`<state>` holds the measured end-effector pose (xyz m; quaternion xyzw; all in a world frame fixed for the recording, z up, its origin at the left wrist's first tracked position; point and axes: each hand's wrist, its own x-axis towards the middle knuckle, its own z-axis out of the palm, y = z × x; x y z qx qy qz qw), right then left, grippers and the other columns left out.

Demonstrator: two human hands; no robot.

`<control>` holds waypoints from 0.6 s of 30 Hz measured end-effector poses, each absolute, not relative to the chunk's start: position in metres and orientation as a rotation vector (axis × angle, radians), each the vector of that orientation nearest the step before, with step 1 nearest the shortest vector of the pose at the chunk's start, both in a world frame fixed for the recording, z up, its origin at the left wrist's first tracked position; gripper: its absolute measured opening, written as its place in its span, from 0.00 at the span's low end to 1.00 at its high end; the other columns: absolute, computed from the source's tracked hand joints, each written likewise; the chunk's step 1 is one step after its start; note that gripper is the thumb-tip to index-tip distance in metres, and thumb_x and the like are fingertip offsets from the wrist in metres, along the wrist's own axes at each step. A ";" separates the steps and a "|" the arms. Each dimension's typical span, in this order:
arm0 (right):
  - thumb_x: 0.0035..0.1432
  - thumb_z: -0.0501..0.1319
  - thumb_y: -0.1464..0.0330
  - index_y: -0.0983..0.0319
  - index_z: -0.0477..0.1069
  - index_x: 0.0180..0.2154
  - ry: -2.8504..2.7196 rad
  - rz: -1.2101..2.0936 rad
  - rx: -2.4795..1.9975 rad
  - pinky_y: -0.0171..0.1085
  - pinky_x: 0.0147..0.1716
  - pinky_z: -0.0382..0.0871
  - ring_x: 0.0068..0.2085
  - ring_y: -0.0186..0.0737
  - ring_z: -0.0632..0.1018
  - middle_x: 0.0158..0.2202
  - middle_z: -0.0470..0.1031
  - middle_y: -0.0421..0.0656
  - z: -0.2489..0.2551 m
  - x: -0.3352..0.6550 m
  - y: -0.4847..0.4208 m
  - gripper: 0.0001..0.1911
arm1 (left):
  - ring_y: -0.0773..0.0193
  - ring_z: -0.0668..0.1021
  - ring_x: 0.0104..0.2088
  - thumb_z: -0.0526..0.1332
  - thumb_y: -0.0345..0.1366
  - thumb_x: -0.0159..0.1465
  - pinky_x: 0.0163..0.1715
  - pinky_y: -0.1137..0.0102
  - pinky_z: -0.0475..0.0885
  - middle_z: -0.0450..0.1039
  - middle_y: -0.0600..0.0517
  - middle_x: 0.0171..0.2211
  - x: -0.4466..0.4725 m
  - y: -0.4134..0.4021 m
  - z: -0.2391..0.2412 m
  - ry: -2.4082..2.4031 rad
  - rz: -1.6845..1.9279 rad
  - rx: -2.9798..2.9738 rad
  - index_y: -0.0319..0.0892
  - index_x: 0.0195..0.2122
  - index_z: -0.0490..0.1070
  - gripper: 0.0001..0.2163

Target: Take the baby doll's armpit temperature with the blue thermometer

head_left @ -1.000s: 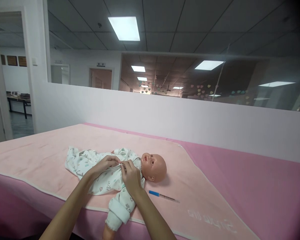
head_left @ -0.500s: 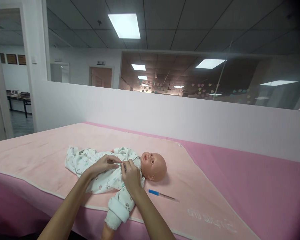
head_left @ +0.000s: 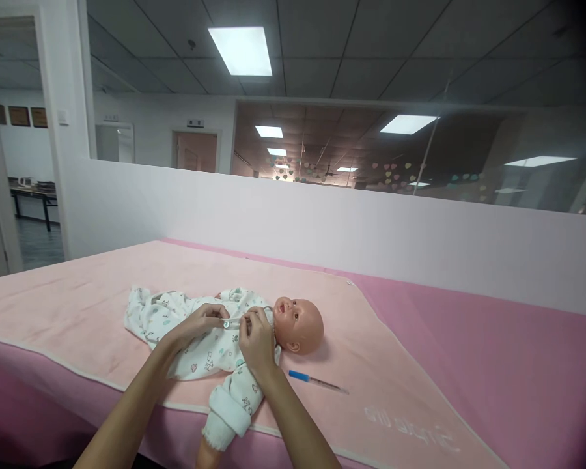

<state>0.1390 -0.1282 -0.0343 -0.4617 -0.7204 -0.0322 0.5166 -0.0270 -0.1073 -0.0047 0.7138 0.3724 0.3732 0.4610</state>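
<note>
Far left, beyond a pale-framed doorway (head_left: 28, 150), a black-legged desk (head_left: 34, 192) is standing against a white wall. In front, a pink-sheeted counter (head_left: 508, 345) is spanning the view, with a peach-pink fleece blanket with pale edging (head_left: 78, 286) covering most of it.

Mid-blanket, a tan vinyl baby doll with a bald head (head_left: 303, 326) is lying on its back, nearer the counter's near edge than its right edge, feet end to the left. It is wearing a white cloth suit with small coloured prints (head_left: 195, 365); the suit's leg end is lying loosely bunched at left.

Left hand (head_left: 206, 322) is resting over the suit's front, thumb and fingers pinching its front edge. Just right of those fingers, a small round snap button (head_left: 226, 324) is showing. Right hand (head_left: 256, 335) is working at chest level, below the doll's chin; its curled fingers are pinching the same edge. Under the right wrist, the doll's near sleeve is reaching past the blanket's near border.

Right of the hands, the head is facing upward. Beside it, toward the near edge, a slim clear stick with a blue end (head_left: 317, 382) is lying. Farther right, pale lettering (head_left: 410, 428) is marking the blanket, too faint to read surely.
</note>
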 end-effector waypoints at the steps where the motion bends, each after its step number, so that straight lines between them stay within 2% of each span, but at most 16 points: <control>1: 0.57 0.49 0.73 0.62 0.66 0.28 -1.732 -0.050 -1.118 0.32 0.31 0.62 0.31 0.34 0.71 0.32 0.69 0.42 -0.033 0.140 -0.128 0.10 | 0.67 0.64 0.26 0.58 0.35 0.49 0.27 0.74 0.59 0.62 0.55 0.23 -0.026 -0.109 -0.003 0.907 0.912 1.746 0.40 0.24 0.66 0.04; 4: 0.55 0.49 0.74 0.62 0.65 0.26 -1.761 0.004 -1.129 0.32 0.30 0.61 0.30 0.34 0.70 0.29 0.68 0.41 -0.030 0.142 -0.129 0.09 | 0.67 0.62 0.25 0.55 0.33 0.48 0.26 0.74 0.57 0.58 0.56 0.23 -0.024 -0.112 -0.001 0.879 0.915 1.698 0.41 0.23 0.62 0.03; 7: 0.54 0.49 0.73 0.62 0.65 0.26 -1.796 0.045 -1.104 0.31 0.29 0.60 0.30 0.33 0.70 0.28 0.69 0.40 -0.027 0.145 -0.128 0.09 | 0.66 0.62 0.27 0.54 0.34 0.49 0.28 0.73 0.58 0.59 0.55 0.24 -0.023 -0.113 0.000 0.893 0.943 1.696 0.41 0.25 0.62 0.03; 12: 0.51 0.51 0.74 0.62 0.66 0.24 -1.839 0.154 -1.078 0.30 0.27 0.59 0.28 0.32 0.69 0.27 0.69 0.39 -0.023 0.148 -0.128 0.08 | 0.64 0.67 0.30 0.57 0.38 0.51 0.32 0.72 0.62 0.65 0.53 0.27 -0.022 -0.111 -0.001 0.879 0.959 1.725 0.41 0.28 0.66 0.06; 18: 0.47 0.55 0.75 0.62 0.69 0.26 -1.809 0.123 -1.163 0.31 0.29 0.61 0.29 0.33 0.70 0.30 0.69 0.41 -0.025 0.146 -0.129 0.06 | 0.64 0.69 0.30 0.61 0.42 0.53 0.30 0.73 0.63 0.68 0.52 0.28 -0.025 -0.108 -0.006 0.905 0.940 1.795 0.39 0.32 0.71 0.11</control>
